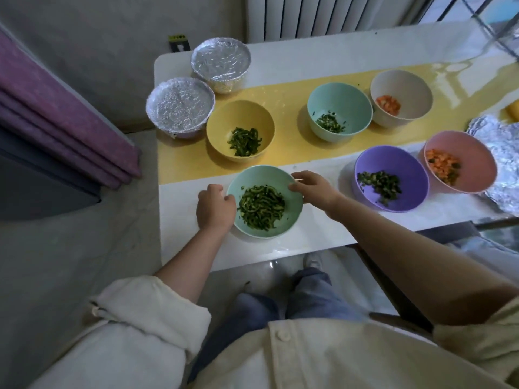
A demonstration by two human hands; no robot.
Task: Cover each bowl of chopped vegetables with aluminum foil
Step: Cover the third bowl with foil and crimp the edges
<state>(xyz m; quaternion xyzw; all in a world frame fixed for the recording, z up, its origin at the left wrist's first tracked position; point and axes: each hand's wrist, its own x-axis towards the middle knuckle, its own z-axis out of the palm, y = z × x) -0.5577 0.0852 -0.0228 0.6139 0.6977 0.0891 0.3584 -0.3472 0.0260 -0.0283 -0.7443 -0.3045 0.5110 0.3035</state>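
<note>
A mint-green bowl [292, 204] of chopped green vegetables sits near the table's front edge. My left hand [214, 207] grips its left rim and my right hand [313, 189] grips its right rim. Uncovered behind it stand a yellow bowl [222, 127], a second mint bowl [337, 102], a cream bowl [404, 85] with orange pieces, a purple bowl [407, 169] and a pink bowl [471, 153]. Two foil-covered bowls stand at the far left, one nearer [179, 106] and one behind it [220, 60]. Crumpled aluminum foil [502, 141] lies at the right edge.
The white table [280, 248] has a yellow runner [289, 144] across its middle. A purple folded fabric [56, 108] lies off to the left. A radiator [323, 15] stands behind the table. My legs are below the front edge.
</note>
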